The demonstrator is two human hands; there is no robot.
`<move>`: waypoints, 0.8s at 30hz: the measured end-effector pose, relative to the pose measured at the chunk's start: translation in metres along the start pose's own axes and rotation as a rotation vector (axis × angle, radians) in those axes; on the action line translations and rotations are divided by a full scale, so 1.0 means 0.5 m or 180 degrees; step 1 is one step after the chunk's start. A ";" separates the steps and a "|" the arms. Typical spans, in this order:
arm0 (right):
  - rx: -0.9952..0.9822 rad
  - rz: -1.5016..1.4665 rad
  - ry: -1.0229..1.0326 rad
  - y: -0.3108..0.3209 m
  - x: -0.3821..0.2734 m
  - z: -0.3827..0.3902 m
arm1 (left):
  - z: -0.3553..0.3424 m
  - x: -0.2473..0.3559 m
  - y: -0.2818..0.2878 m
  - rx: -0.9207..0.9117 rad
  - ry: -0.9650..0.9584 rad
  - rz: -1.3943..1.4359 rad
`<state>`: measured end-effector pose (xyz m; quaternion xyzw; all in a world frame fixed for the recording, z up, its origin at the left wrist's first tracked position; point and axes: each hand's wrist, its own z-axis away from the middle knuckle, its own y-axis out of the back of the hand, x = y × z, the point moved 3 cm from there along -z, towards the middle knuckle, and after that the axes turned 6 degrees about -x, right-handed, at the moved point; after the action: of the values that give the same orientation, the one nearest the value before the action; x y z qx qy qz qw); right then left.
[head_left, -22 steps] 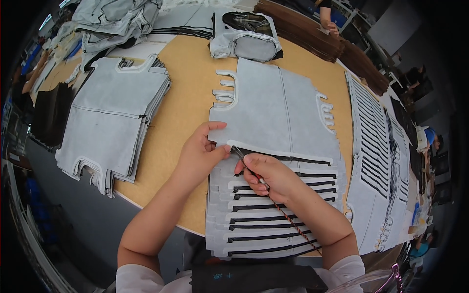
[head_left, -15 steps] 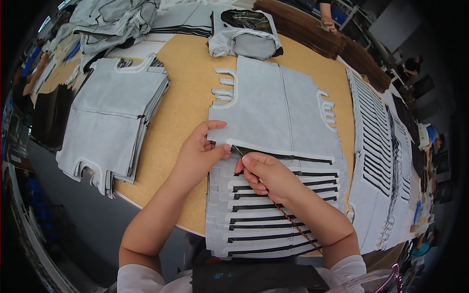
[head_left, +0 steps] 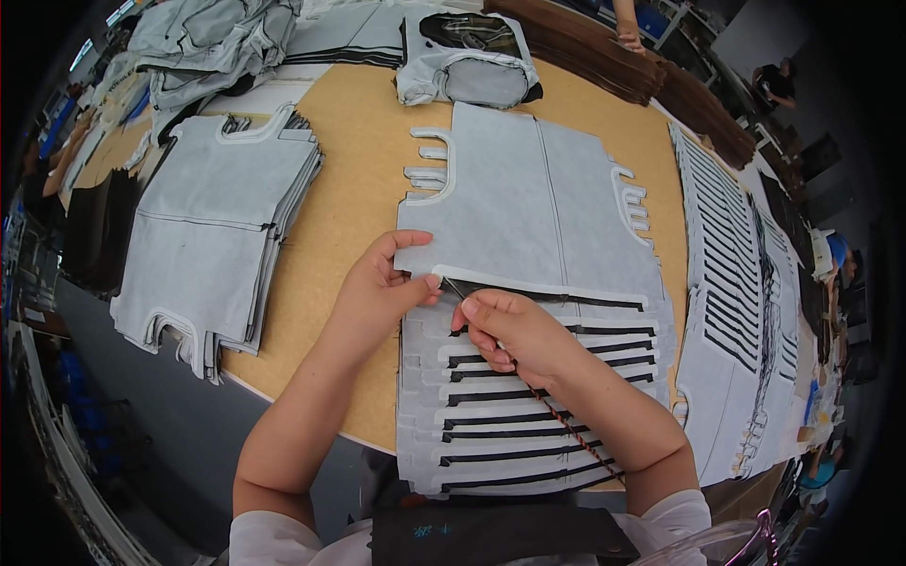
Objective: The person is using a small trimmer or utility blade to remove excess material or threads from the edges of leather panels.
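Note:
A pale grey fabric panel (head_left: 500,203) with white-edged, tabbed cut-outs lies flat in front of me. Below it, overlapping layers form a ladder of black strips (head_left: 543,399). My left hand (head_left: 377,288) pinches the panel's lower left corner between thumb and fingers, the index finger stretched over the top. In my right hand (head_left: 510,330) is a slim pointed metal tool (head_left: 454,287), its tip meeting the white edge beside my left thumb. The fingers hide most of this tool, so its kind is unclear. A reddish-brown braided cord (head_left: 571,429) trails from under my right hand toward my forearm.
Stacked grey panels (head_left: 203,208) stand at left, near dark folded cloth (head_left: 99,226). Bundled grey pieces (head_left: 212,47) and a part-sewn piece (head_left: 472,61) lie at the back. More strip-lined panels (head_left: 722,274) cover the right. Brown layered material (head_left: 585,57) lies near another person's hand (head_left: 629,38).
Both hands keep the same hold at the panel's corner, with the tool tip still there. The whole view has shifted slightly. Far right, a background person appears in a different position.

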<state>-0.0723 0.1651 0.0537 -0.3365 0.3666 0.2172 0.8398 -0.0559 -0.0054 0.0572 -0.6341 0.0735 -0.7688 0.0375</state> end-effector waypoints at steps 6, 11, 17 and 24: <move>-0.0030 -0.0019 0.0003 0.002 0.003 -0.003 | 0.000 -0.007 0.002 0.0039 0.0034 -0.0031; 0.0010 -0.0013 -0.0003 0.001 0.006 -0.001 | 0.002 -0.006 0.000 0.0022 0.0038 -0.0009; 0.0017 -0.0007 0.0008 -0.001 0.010 0.000 | 0.004 -0.007 0.000 0.0005 0.0053 0.0010; 0.0076 -0.0002 0.0048 -0.007 0.006 -0.011 | -0.001 -0.002 0.011 0.0019 0.0048 0.0012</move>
<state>-0.0710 0.1592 0.0501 -0.3283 0.3754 0.2100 0.8410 -0.0563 -0.0109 0.0553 -0.6281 0.0726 -0.7737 0.0403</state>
